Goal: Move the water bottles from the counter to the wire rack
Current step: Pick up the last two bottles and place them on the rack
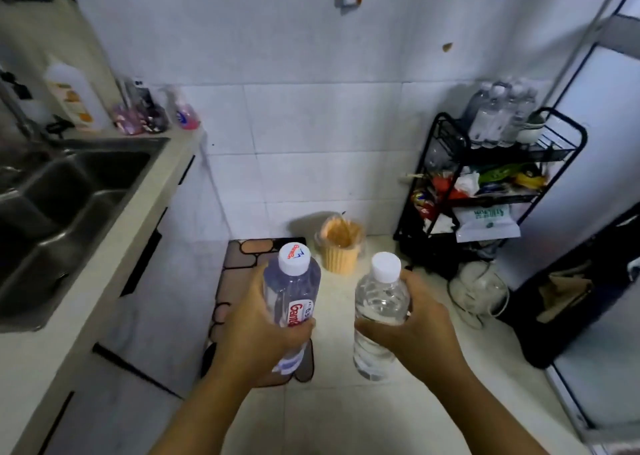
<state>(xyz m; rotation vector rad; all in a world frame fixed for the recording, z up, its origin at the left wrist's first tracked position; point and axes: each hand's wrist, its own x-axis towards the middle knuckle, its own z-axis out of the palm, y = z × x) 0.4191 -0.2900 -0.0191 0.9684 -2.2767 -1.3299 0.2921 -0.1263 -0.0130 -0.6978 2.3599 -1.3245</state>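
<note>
Each hand grasps one bottle upright for carrying: left hand (258, 319) holds the red-labelled clear plastic bottle (291, 292), right hand (412, 319) the plain clear bottle (379, 312); the black wire rack (446, 184) stands at two o'clock.

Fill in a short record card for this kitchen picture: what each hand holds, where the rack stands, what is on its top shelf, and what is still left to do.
left hand: grips labelled bottle, white printed cap
right hand: grips plain clear bottle, white cap
wire rack: black, on the floor by the tiled wall, ahead to the right
top shelf: several water bottles already standing
lower shelves: mixed packets
left to do: both held bottles not yet on the rack
</note>
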